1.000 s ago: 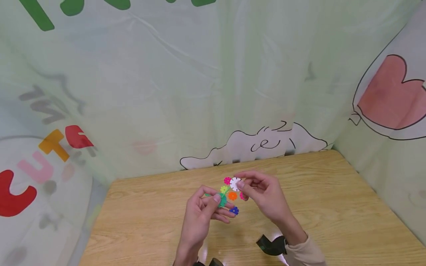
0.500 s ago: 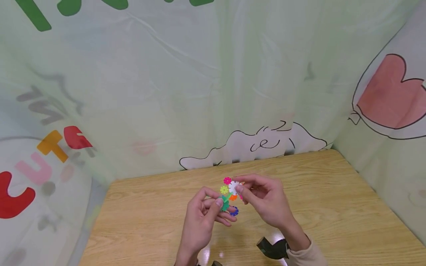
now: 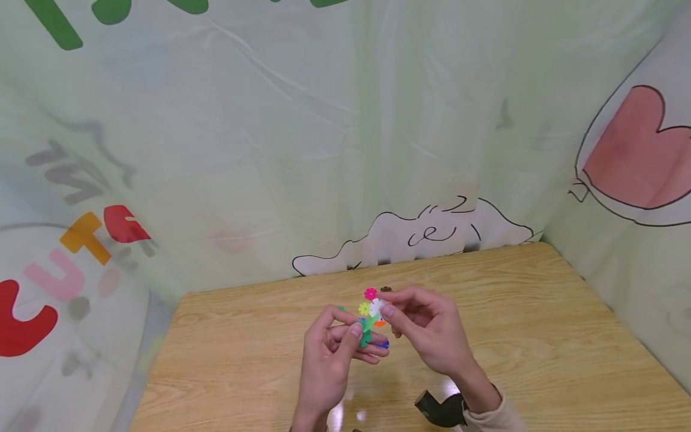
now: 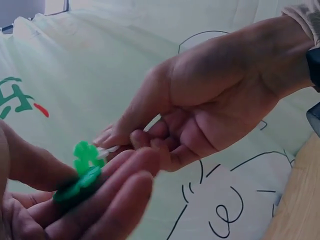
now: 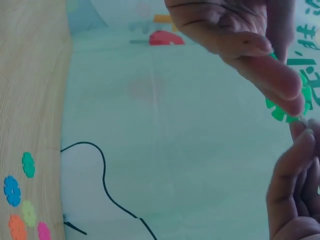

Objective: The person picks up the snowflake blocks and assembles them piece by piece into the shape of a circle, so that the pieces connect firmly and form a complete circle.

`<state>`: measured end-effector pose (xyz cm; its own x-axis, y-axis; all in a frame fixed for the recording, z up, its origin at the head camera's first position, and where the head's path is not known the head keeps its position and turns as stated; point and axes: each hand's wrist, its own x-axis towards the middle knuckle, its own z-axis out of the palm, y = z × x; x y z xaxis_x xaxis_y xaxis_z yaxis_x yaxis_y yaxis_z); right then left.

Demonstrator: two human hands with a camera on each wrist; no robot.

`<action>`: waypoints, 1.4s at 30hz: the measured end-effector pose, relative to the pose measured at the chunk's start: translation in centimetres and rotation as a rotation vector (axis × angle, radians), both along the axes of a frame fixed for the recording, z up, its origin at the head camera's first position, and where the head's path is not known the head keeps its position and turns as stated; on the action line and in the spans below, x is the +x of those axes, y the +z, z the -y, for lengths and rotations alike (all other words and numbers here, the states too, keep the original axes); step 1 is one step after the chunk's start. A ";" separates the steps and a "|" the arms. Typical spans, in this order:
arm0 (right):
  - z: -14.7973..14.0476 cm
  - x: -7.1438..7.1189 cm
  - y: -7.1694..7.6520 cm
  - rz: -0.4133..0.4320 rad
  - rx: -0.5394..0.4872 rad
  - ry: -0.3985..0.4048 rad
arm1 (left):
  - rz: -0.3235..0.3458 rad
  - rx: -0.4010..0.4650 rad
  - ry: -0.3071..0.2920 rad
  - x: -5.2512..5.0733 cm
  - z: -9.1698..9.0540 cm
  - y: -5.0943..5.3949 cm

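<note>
My left hand (image 3: 329, 363) pinches joined green snowflake discs (image 3: 366, 332) between thumb and fingers above the table. In the left wrist view, one green disc (image 4: 87, 155) stands at an angle to a darker green disc (image 4: 77, 189). Between thumb and forefinger, my right hand (image 3: 429, 327) holds a white snowflake disc (image 3: 375, 308). The white disc (image 4: 108, 151), seen edge-on in the left wrist view, meets the edge of the upright green one. Fingers partly cover both pieces, so how deep they are slotted I cannot tell.
On the wooden table (image 3: 243, 360) beyond my hands lie several loose discs, among them a pink disc (image 3: 370, 294), a yellow disc (image 3: 364, 309), a brown disc (image 3: 385, 289) and a partly hidden orange disc (image 3: 380, 323). A printed curtain (image 3: 270, 150) hangs behind the table.
My right hand has brought the white disc down and left against the green piece, turning it more edge-on. My left hand has shifted slightly right. The brown disc on the table now shows.
</note>
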<state>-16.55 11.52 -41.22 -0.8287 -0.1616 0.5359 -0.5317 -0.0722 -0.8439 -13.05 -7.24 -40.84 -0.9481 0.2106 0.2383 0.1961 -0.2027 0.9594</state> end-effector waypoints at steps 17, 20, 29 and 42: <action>-0.8 -2.1 -2.0 0.082 0.260 -0.065 | 0.227 -0.110 -0.053 -1.2 0.1 -0.9; -1.7 -3.7 -3.6 0.211 0.404 -0.127 | 0.235 -0.094 0.015 -1.4 0.2 -1.0; -1.5 -5.4 -9.7 0.429 0.908 0.050 | 0.224 -0.077 0.245 -1.9 0.0 -1.8; -0.2 -5.7 -10.7 0.390 0.849 -0.072 | 0.164 0.010 0.239 -2.2 -0.5 -2.5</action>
